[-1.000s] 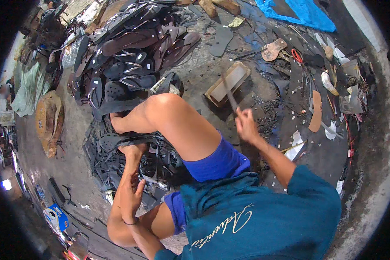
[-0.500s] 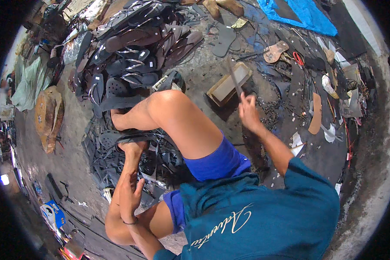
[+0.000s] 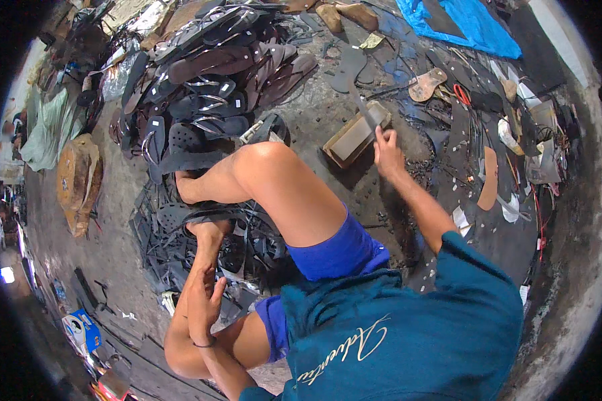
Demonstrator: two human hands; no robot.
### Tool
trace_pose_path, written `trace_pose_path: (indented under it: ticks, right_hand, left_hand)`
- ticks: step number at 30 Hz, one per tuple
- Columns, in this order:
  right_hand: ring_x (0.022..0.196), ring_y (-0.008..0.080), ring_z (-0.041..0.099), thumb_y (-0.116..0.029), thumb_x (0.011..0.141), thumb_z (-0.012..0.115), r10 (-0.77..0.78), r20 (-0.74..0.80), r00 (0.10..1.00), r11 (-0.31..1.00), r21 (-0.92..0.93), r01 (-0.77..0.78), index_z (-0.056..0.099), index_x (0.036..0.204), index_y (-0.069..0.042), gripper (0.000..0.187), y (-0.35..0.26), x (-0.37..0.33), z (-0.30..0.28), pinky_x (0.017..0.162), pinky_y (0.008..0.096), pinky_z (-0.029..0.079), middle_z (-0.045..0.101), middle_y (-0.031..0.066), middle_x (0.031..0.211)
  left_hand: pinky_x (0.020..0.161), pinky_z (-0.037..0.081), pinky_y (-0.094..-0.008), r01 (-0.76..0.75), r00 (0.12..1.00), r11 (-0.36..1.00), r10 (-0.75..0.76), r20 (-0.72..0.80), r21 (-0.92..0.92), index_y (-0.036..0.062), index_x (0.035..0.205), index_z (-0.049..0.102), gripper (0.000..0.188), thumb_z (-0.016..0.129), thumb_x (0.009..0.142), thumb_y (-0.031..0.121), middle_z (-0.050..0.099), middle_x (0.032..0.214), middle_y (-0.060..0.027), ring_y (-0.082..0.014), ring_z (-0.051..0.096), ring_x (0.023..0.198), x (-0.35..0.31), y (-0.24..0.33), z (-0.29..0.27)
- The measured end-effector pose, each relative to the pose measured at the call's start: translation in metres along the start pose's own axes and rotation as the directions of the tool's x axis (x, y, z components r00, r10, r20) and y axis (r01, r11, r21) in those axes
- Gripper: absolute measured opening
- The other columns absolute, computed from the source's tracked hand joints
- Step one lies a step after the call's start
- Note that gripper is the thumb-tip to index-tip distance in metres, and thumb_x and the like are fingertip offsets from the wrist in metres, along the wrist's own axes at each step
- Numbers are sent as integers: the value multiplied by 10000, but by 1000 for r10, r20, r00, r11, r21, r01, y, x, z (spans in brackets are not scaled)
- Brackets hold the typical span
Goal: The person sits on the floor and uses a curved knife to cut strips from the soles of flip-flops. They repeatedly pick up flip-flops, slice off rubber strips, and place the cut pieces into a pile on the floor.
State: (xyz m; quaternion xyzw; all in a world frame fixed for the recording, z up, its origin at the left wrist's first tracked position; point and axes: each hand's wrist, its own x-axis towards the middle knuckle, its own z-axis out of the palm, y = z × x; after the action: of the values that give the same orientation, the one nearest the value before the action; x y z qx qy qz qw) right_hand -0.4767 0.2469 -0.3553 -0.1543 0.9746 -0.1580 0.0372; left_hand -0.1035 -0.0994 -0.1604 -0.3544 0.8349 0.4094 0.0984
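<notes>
My right hand (image 3: 389,157) is closed round the lower end of a long thin knife (image 3: 366,110). Its narrow grey blade points away from me and crosses over the pale top of a sharpening stone (image 3: 352,142) set in a wooden block; whether blade and stone touch, I cannot tell. My left hand (image 3: 205,301) rests on my lower leg, thumb apart from the fingers and no object in it. Beyond my raised knee lies a big heap of dark flip-flops (image 3: 211,100), several with shiny straps.
Dark rubber offcuts (image 3: 247,244) lie around my feet. On the right are red-handled scissors (image 3: 461,93), a tan sole piece (image 3: 489,179) and scraps. A blue sheet (image 3: 478,33) lies far right. A round wooden block (image 3: 75,177) stands at the left near a green plastic bag (image 3: 50,130).
My right hand has moved a little farther from me, carrying the knife along over the sharpening stone. My left hand stays on my leg.
</notes>
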Motion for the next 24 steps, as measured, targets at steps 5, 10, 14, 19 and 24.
trace_pose_path:
  ticks: [5, 10, 14, 19, 24]
  right_hand:
    - [903, 367, 608, -147, 911, 558, -116, 57, 992, 962, 256, 98, 473, 1376, -55, 482, -16, -113, 19, 799, 449, 521, 439, 175, 1133]
    - [1001, 371, 547, -129, 907, 563, -106, -86, 991, 932, 340, 129, 484, 1370, -59, 475, -26, -85, -7, 874, 431, 477, 446, 188, 1115]
    - [818, 377, 626, -175, 922, 556, -11, -93, 996, 999, 49, 15, 433, 1385, -78, 490, -6, 4, 3, 676, 475, 529, 439, 147, 1137]
    - [862, 400, 621, -128, 913, 536, -57, -31, 998, 994, 88, 60, 403, 1409, -97, 514, -1, -63, 11, 719, 488, 536, 436, 162, 1136]
    - [841, 229, 609, -87, 869, 597, -114, 195, 974, 744, 666, -46, 563, 1294, -10, 433, -20, -145, 6, 739, 327, 528, 536, 156, 1013]
  left_hand:
    - [906, 486, -349, 6, 1000, 999, -5, 26, -34, -73, 1242, 497, 433, 654, 898, 138, 632, 1155, -233, -285, 631, 1061, 4, -5, 3]
    - [870, 502, -348, -1, 999, 999, 3, 40, -48, -28, 1269, 505, 449, 665, 882, 136, 657, 1110, -189, -263, 652, 1008, 12, -11, 6]
    - [915, 485, -339, -27, 999, 999, 27, 18, 38, -64, 1277, 487, 467, 662, 887, 126, 634, 1146, -216, -270, 628, 1065, -2, 3, 2]
    - [935, 478, -341, 33, 999, 999, -33, 43, -6, -51, 1291, 485, 469, 656, 894, 130, 618, 1181, -221, -270, 617, 1087, 4, -1, 5]
    - [944, 476, -345, 63, 996, 998, -62, 59, -15, -51, 1284, 489, 453, 647, 904, 140, 619, 1184, -224, -277, 616, 1095, 5, 13, 2]
